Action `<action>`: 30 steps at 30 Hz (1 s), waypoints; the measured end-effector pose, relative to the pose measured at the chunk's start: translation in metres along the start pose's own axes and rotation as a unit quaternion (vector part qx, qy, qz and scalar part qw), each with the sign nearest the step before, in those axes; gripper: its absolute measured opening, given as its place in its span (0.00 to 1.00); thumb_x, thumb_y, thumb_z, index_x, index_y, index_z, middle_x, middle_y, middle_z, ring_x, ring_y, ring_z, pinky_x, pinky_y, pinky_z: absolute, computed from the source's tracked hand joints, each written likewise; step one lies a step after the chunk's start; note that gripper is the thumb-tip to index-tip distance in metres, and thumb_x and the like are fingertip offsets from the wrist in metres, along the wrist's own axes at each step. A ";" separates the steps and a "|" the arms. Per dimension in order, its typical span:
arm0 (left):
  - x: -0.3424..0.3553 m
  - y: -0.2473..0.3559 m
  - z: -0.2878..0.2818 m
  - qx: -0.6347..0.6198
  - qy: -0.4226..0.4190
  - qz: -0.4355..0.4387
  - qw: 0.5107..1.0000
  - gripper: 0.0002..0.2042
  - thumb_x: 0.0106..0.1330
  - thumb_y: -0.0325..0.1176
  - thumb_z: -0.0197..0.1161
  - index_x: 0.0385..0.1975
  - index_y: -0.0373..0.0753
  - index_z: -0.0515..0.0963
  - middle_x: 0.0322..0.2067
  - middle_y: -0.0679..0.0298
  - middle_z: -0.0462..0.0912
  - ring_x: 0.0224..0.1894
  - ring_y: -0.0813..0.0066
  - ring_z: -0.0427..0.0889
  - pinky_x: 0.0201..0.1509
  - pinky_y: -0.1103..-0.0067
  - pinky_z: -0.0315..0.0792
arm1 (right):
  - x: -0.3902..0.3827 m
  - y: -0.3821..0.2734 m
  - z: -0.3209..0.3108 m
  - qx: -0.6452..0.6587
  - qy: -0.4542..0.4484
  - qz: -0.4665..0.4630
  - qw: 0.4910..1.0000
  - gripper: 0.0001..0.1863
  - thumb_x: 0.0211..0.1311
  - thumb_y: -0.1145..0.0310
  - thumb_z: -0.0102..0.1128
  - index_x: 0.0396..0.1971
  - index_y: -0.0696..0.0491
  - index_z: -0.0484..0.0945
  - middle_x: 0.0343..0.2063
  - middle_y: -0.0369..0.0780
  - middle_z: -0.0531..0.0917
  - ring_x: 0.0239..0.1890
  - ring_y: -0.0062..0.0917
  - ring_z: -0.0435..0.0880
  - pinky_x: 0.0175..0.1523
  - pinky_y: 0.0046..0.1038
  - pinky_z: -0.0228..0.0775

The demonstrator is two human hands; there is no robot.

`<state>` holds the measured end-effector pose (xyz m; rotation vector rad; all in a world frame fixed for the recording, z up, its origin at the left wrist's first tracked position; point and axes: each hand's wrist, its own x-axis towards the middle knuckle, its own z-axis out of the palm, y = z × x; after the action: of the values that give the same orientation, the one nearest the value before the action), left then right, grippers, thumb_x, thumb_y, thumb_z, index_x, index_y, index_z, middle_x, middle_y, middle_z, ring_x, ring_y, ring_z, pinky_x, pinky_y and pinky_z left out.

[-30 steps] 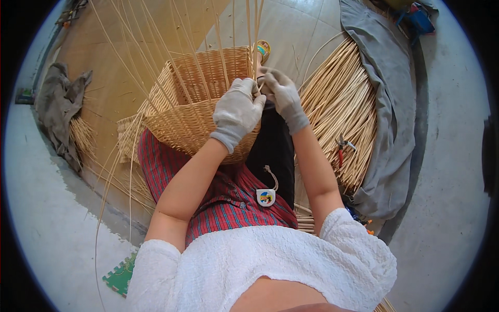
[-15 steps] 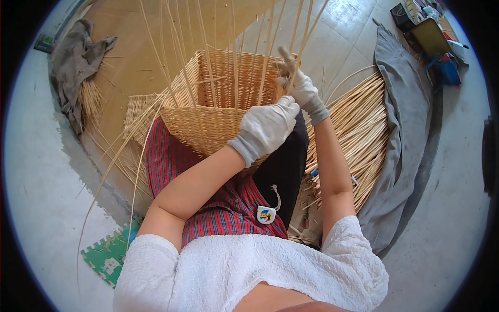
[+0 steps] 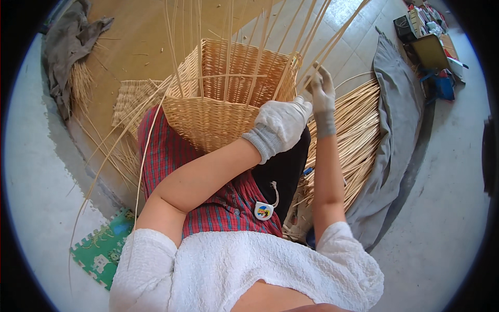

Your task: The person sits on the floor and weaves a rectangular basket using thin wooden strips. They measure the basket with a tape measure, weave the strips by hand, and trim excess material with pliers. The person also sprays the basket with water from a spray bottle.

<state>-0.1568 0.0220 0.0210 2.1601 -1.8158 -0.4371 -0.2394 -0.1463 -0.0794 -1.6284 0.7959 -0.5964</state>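
A half-woven wicker basket (image 3: 213,122) with square sides rests on my lap, its long upright stakes (image 3: 228,57) rising from the rim. My left hand (image 3: 285,124), in a white work glove with a grey cuff, is closed at the basket's near right corner, its fingertips pinching the foot of a stake. Just beyond it, my gloved right hand (image 3: 323,96) has thumb and fingers closed around slanting stakes at that corner. Loose weaving strands (image 3: 140,112) trail from the left corner toward my left arm. What lies inside the left fist is hidden.
At right lies a big bundle of wicker rods (image 3: 356,135) beside a grey cloth (image 3: 392,125). Another woven piece (image 3: 130,99) sits left of the basket. Farther out are a second grey cloth (image 3: 73,47), a green foam mat (image 3: 104,249) and boxed clutter (image 3: 429,47).
The right hand has come nearer and to the right, tilting stakes outward. My left hand has shifted slightly right and nearer. The basket has turned a little and shows more of its inside.
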 end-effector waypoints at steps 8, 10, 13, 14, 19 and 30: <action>-0.110 -0.047 0.003 -0.269 0.296 0.080 0.913 0.10 0.65 0.30 0.69 0.44 0.43 0.80 0.52 0.59 0.82 0.48 0.58 0.85 0.47 0.66 0.80 | -0.067 -0.037 0.011 -0.123 0.170 -0.095 0.973 0.18 0.79 0.66 0.48 0.62 0.54 0.74 0.50 0.38 0.82 0.50 0.23 0.80 0.55 0.25 0.74; -0.148 -0.101 0.020 -0.272 0.396 -0.019 0.877 0.08 0.65 0.25 0.69 0.42 0.38 0.80 0.42 0.60 0.82 0.40 0.65 0.83 0.46 0.73 0.78 | -0.095 -0.063 0.029 0.049 0.205 -0.123 0.970 0.17 0.78 0.69 0.48 0.61 0.55 0.74 0.50 0.39 0.82 0.52 0.26 0.80 0.56 0.28 0.73; -0.171 -0.166 0.020 -0.177 0.522 -0.321 0.770 0.13 0.64 0.28 0.72 0.44 0.33 0.78 0.41 0.61 0.80 0.40 0.74 0.80 0.45 0.77 0.76 | -0.149 -0.083 0.098 0.113 0.127 -0.210 0.963 0.20 0.67 0.77 0.57 0.58 0.57 0.75 0.52 0.40 0.81 0.50 0.25 0.81 0.54 0.29 0.75; -0.170 -0.180 0.019 -0.249 0.506 -0.284 0.775 0.14 0.64 0.28 0.73 0.45 0.33 0.77 0.42 0.59 0.79 0.42 0.70 0.79 0.48 0.75 0.76 | -0.159 -0.111 0.132 -0.081 0.014 -0.215 0.973 0.15 0.65 0.74 0.60 0.52 0.52 0.81 0.48 0.40 0.84 0.47 0.29 0.83 0.52 0.31 0.77; -0.158 -0.190 0.014 -0.608 0.454 -0.142 0.636 0.23 0.64 0.26 0.71 0.58 0.33 0.73 0.52 0.57 0.77 0.54 0.65 0.78 0.56 0.73 0.78 | -0.171 -0.169 0.273 -0.187 -0.162 -0.331 0.911 0.24 0.57 0.68 0.71 0.55 0.46 0.82 0.40 0.42 0.85 0.43 0.39 0.84 0.49 0.35 0.77; -0.140 -0.215 0.042 -0.520 0.498 -0.108 0.685 0.27 0.59 0.14 0.70 0.60 0.33 0.76 0.55 0.59 0.82 0.54 0.76 0.82 0.58 0.78 0.80 | -0.194 -0.149 0.265 -0.301 -0.125 -0.380 0.866 0.11 0.56 0.70 0.68 0.41 0.49 0.85 0.36 0.38 0.87 0.40 0.34 0.86 0.47 0.34 0.79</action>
<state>-0.0031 0.1953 -0.0973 1.2573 -0.4325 -0.1583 -0.1386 0.1848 0.0203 -2.5714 0.0941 -0.6885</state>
